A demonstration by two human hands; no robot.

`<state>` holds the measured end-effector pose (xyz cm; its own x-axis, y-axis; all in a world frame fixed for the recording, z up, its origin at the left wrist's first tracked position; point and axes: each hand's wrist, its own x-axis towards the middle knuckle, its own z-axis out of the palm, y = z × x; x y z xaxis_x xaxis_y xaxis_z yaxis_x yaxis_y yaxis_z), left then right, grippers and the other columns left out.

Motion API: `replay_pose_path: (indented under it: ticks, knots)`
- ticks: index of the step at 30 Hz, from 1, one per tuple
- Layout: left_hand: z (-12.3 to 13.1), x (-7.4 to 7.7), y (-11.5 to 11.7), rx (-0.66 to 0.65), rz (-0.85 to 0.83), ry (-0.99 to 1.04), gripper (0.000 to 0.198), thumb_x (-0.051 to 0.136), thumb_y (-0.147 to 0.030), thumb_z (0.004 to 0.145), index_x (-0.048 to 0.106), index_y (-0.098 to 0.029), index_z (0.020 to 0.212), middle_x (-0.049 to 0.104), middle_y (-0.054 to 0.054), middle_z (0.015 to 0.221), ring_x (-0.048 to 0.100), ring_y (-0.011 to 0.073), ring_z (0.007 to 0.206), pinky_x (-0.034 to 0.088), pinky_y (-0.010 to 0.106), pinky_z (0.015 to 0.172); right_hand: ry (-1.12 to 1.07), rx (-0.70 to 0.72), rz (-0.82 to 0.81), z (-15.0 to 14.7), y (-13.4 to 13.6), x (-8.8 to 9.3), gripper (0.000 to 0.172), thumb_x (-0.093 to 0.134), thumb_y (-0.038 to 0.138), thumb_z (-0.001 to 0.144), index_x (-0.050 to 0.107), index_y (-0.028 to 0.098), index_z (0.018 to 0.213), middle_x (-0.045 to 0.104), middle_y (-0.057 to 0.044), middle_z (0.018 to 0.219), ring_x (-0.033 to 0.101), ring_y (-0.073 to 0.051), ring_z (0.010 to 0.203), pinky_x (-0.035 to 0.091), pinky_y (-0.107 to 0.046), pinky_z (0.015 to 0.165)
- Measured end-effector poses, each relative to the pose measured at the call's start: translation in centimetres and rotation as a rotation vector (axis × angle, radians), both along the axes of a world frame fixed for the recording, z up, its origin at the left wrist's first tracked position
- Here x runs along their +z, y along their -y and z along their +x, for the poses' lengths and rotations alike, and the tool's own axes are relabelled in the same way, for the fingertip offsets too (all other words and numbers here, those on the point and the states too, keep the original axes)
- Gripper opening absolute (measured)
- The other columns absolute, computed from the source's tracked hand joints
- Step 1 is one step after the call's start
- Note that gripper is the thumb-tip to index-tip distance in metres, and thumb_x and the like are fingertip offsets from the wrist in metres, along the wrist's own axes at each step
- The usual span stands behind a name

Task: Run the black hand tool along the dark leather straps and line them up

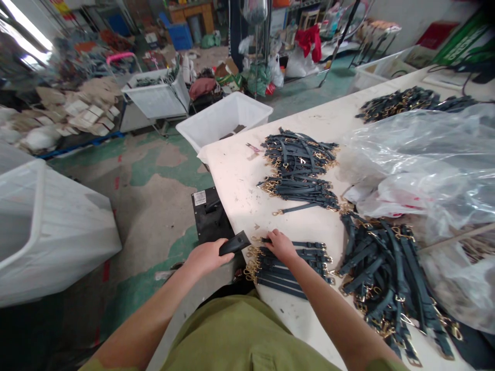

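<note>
In the head view, the left hand (pixel 209 255) is closing its fingers around a flat, oblong black object (pixel 235 243), holding it just off the near-left edge of the white-topped table (pixel 240 190). The right hand (pixel 280 245) is resting with curled fingers on the uppermost of a row of dark blue-grey straps with gold-coloured metal clasps (pixel 278 268); whether it is pinching that strap, one cannot tell. The row is lying on the table, the straps side by side, most of the clasps sitting at the ends. Just right of it, a tangled heap of similar dark straps (pixel 386 257) is spreading, while beyond the right hand a layered stack of dark straps (pixel 301 154) is lying. Crumpled clear plastic sheeting (pixel 425 149) is covering the table's right side.
</note>
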<state>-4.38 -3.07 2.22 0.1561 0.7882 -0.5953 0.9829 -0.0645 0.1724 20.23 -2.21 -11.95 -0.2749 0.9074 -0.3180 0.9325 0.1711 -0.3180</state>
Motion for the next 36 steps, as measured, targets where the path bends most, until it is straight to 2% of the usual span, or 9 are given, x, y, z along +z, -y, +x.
replay_pose_path:
  ticks: [6,11,16,20,25,30,33,36]
  knots:
    - [0.1,-0.1,-0.1,0.014,-0.008,-0.015,0.055,0.041,-0.059,0.073,0.046,-0.030,0.119,0.063,0.004,0.105,0.058,0.0221,0.093,0.041,0.027,0.070,-0.025,0.062,0.018,0.2,0.1,0.1,0.019,0.043,0.023,0.083,0.052,0.020,0.100,0.050,-0.006,0.098,0.048,-0.016,0.089,0.035,-0.024,0.074]
    - [0.3,-0.2,-0.1,-0.002,-0.013,0.003,0.053,0.040,-0.059,0.073,0.047,-0.031,0.118,0.063,0.003,0.104,0.058,0.0210,0.092,0.041,0.026,0.069,-0.010,0.028,-0.013,0.3,-0.1,0.0,0.020,0.046,0.029,0.083,0.053,0.018,0.097,0.050,-0.007,0.097,0.049,-0.017,0.088,0.035,-0.025,0.074]
    - [0.4,-0.2,-0.3,-0.022,-0.002,0.034,0.051,0.040,-0.059,0.073,0.048,-0.031,0.116,0.063,0.002,0.103,0.059,0.0202,0.091,0.041,0.025,0.068,-0.067,0.064,-0.013,0.5,-0.3,0.3,0.020,0.043,0.023,0.083,0.052,0.019,0.101,0.050,-0.006,0.098,0.050,-0.016,0.090,0.034,-0.024,0.076]
    - [0.6,-0.3,-0.3,-0.031,0.006,0.035,0.051,0.040,-0.059,0.073,0.049,-0.031,0.115,0.064,0.003,0.102,0.059,0.0209,0.091,0.042,0.026,0.068,-0.025,0.010,-0.059,0.4,-0.3,0.6,0.021,0.045,0.028,0.083,0.053,0.018,0.099,0.051,-0.008,0.099,0.050,-0.017,0.090,0.034,-0.025,0.076]
    - [1.0,-0.5,-0.3,-0.036,0.006,0.015,0.054,0.041,-0.059,0.072,0.047,-0.031,0.118,0.063,0.003,0.104,0.059,0.0218,0.091,0.042,0.027,0.071,-0.081,0.059,-0.046,0.5,-0.3,0.6,0.023,0.044,0.021,0.082,0.052,0.020,0.103,0.050,-0.006,0.101,0.049,-0.015,0.092,0.033,-0.024,0.078]
    - [1.3,-0.7,-0.3,-0.046,-0.003,0.019,0.051,0.041,-0.059,0.072,0.050,-0.032,0.114,0.064,0.002,0.100,0.059,0.0210,0.089,0.041,0.025,0.067,-0.042,0.001,-0.068,0.2,-0.4,0.6,0.022,0.045,0.024,0.082,0.053,0.018,0.101,0.050,-0.008,0.100,0.049,-0.017,0.092,0.033,-0.026,0.079]
    - [1.5,-0.6,-0.3,-0.061,-0.006,0.019,0.050,0.041,-0.059,0.072,0.051,-0.031,0.111,0.065,0.002,0.097,0.060,0.0204,0.086,0.041,0.024,0.064,-0.073,0.028,-0.035,0.9,-0.2,0.7,0.029,0.041,0.016,0.082,0.050,0.019,0.109,0.049,-0.007,0.105,0.047,-0.016,0.094,0.032,-0.025,0.081]
    - [1.8,-0.5,-0.6,-0.095,0.007,0.022,0.048,0.041,-0.059,0.072,0.052,-0.031,0.110,0.065,0.002,0.095,0.060,0.0204,0.085,0.041,0.024,0.063,-0.060,-0.031,0.038,2.3,0.3,0.5,0.028,0.043,0.019,0.081,0.051,0.019,0.109,0.049,-0.007,0.106,0.046,-0.017,0.094,0.032,-0.026,0.082]
